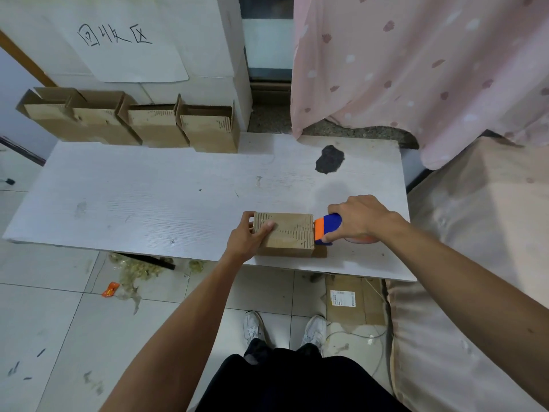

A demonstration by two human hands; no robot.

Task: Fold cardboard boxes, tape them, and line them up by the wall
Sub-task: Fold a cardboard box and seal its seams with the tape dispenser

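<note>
Both forearms reach forward over the near edge of the white table (148,197).

Left hand (248,236): wraps the left end of the cardboard box (286,233), thumb lying on the top face, fingers curled at the far corner.

Right hand (361,220): fingers closed round a blue-and-orange tape dispenser (328,227), its orange end touching the box's right end.

Box: brown, flaps closed, top skin torn to bare corrugation. It sits near the table's front edge, right of centre.

4 open boxes (133,120) stand in a row against the wall.

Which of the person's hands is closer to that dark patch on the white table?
Right. The right hand, gripping the tape dispenser, is just this side of the dark patch; the left hand holds the left end of the box, farther away.
</note>
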